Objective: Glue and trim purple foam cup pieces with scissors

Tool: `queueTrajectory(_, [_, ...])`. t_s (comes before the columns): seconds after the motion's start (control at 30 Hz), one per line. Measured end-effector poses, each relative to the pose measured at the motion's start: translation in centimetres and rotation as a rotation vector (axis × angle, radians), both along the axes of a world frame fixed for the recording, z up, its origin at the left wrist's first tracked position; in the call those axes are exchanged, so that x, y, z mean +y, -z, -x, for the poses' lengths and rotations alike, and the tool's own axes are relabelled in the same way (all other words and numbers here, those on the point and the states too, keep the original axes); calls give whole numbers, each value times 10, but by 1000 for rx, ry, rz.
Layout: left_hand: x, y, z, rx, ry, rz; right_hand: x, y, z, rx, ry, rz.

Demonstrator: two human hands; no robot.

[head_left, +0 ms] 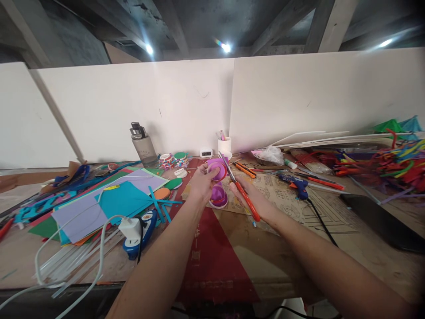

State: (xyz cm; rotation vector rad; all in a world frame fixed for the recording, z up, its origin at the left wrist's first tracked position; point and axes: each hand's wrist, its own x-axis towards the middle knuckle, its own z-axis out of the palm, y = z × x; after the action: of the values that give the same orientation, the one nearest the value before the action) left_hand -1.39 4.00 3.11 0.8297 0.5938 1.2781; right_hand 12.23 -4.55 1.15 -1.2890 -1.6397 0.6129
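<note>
My left hand [201, 180] is closed on a purple round disc [217, 171], its thumb pressed on the disc's face. A red edge shows along the disc's right side. In my right hand [252, 197] are scissors [245, 199] with long red handles, seen nearly edge-on. Their silver blades point up and away, close against the right side of the disc. Below the disc, small purple round pieces [218, 195] sit in or on a white-rimmed round thing, beside my left wrist. A flat purple sheet shows behind the disc.
Coloured paper sheets [122, 201] and a blue power strip [141, 235] with a white cable lie left. A bottle [144, 146], stacked discs [181, 159] and a white cup [224, 145] stand behind. Rightward are a blue glue gun [299, 187] and a black flat object [381, 221].
</note>
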Motion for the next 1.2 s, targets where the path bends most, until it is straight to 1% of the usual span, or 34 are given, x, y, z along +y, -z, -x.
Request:
queueTrajectory(0.37, [1,-2,5,35,52,-71,-2,0,-2,-36,22,11])
queueTrajectory(0.5, [4,0,7,58,62,-91,-2,-2,-2,-21,9,52])
queueTrajectory(0.6, [7,1,8,76,64,-93,-1,1,-3,10,0,81])
queueTrajectory(0.77, [9,-1,11,103,74,-76,0,5,-4,42,-9,70])
queueTrajectory(0.87, [10,-3,13,116,79,-85,0,4,-5,25,-7,88])
queueTrajectory(1.0, [12,-6,18,116,119,-97,-1,3,-5,-31,-6,103])
queueTrajectory(1.1, [12,-6,18,85,108,-63,0,5,-4,-61,2,94])
queueTrajectory(1.2, [7,-4,10,-32,44,41,1,7,-3,-41,18,81])
